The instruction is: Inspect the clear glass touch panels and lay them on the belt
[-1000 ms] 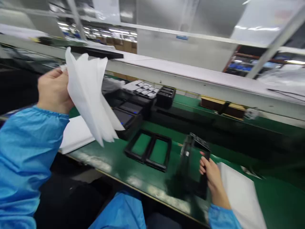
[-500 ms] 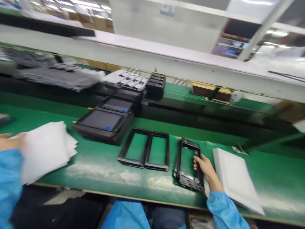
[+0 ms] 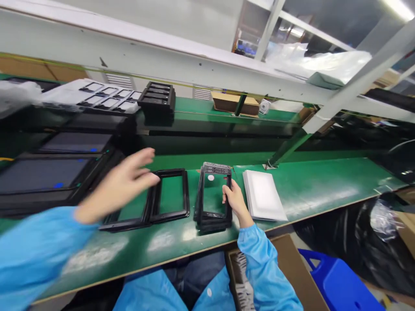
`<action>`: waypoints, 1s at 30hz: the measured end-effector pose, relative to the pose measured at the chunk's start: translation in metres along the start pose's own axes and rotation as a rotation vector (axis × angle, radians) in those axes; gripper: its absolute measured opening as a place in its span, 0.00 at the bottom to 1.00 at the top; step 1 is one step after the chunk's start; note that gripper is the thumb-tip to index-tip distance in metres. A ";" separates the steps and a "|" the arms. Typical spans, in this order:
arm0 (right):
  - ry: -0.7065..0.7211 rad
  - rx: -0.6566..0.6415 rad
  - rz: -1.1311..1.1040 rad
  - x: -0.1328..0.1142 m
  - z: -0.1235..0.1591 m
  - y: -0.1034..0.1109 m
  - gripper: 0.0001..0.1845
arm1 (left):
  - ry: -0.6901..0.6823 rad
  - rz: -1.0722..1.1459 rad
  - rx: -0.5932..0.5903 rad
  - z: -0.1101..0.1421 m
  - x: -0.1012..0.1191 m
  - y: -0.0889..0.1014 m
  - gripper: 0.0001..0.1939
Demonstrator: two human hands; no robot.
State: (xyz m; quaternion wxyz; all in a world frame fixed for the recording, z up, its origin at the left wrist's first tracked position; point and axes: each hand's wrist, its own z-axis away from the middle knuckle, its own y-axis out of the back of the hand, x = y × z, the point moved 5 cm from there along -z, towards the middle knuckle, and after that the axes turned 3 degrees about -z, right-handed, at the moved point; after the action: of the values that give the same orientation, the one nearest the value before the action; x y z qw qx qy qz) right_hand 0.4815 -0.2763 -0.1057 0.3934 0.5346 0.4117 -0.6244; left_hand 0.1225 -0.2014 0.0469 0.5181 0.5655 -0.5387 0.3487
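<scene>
My right hand (image 3: pixel 236 199) grips the right side of a black rectangular plastic frame (image 3: pixel 202 194), thumb and fingers around its edge. More black frames show just beneath and behind it, at the bench front. My left hand (image 3: pixel 119 183), a little blurred, hovers with fingers apart and nothing in them. Below it lies a black frame (image 3: pixel 128 225), partly covered by the hand, and beside that a second frame (image 3: pixel 186 192). To the right of my right hand rests a stack of white sheets (image 3: pixel 264 194).
Dark flat panels with blue tabs (image 3: pixel 42 172) are stacked at the left. Behind stand a black slotted block (image 3: pixel 157 101), a white tray with several cutouts (image 3: pixel 94 93) and a cardboard box (image 3: pixel 235 103). A post (image 3: pixel 292 147) rises from the green bench (image 3: pixel 311 181). A blue plastic object (image 3: pixel 343 280) is lower right.
The view has swung right. My left hand has left the white sheets at the left and come over the frames, empty. My right hand stays on the black frame, which now shows a different side.
</scene>
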 end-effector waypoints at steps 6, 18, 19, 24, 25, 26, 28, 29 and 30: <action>0.257 0.017 0.011 -0.024 0.042 0.015 0.10 | 0.027 0.151 -0.327 0.044 -0.054 -0.198 0.61; 0.549 -0.036 0.050 -0.037 0.071 0.036 0.37 | -0.101 0.276 -0.280 0.063 -0.044 -0.222 0.32; 0.565 -0.056 0.070 -0.040 0.072 0.037 0.35 | -0.115 0.272 -0.263 0.063 -0.043 -0.222 0.29; 0.747 -0.105 0.493 -0.100 0.091 0.038 0.50 | -0.171 0.263 -0.208 0.062 -0.035 -0.221 0.19; 0.751 -0.145 0.689 -0.114 0.095 0.031 0.52 | -0.177 0.258 -0.191 0.063 -0.034 -0.222 0.19; 0.723 -0.206 0.906 -0.126 0.096 0.021 0.51 | -0.186 0.250 -0.168 0.063 -0.034 -0.223 0.19; 0.579 -0.325 1.279 -0.141 0.093 0.003 0.39 | -0.211 0.233 -0.113 0.063 -0.035 -0.225 0.16; 0.496 -0.365 1.402 -0.147 0.090 -0.004 0.32 | -0.227 0.225 -0.083 0.064 -0.035 -0.226 0.13; 0.430 -0.383 1.480 -0.151 0.087 -0.010 0.25 | -0.246 0.217 -0.053 0.064 -0.033 -0.227 0.10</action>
State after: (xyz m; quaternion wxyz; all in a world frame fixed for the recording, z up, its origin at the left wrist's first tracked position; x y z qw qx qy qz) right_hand 0.4603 -0.3465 0.0532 0.7033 0.7012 0.1167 -0.0023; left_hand 0.3261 -0.2811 -0.0461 0.4222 0.5284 -0.6652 0.3163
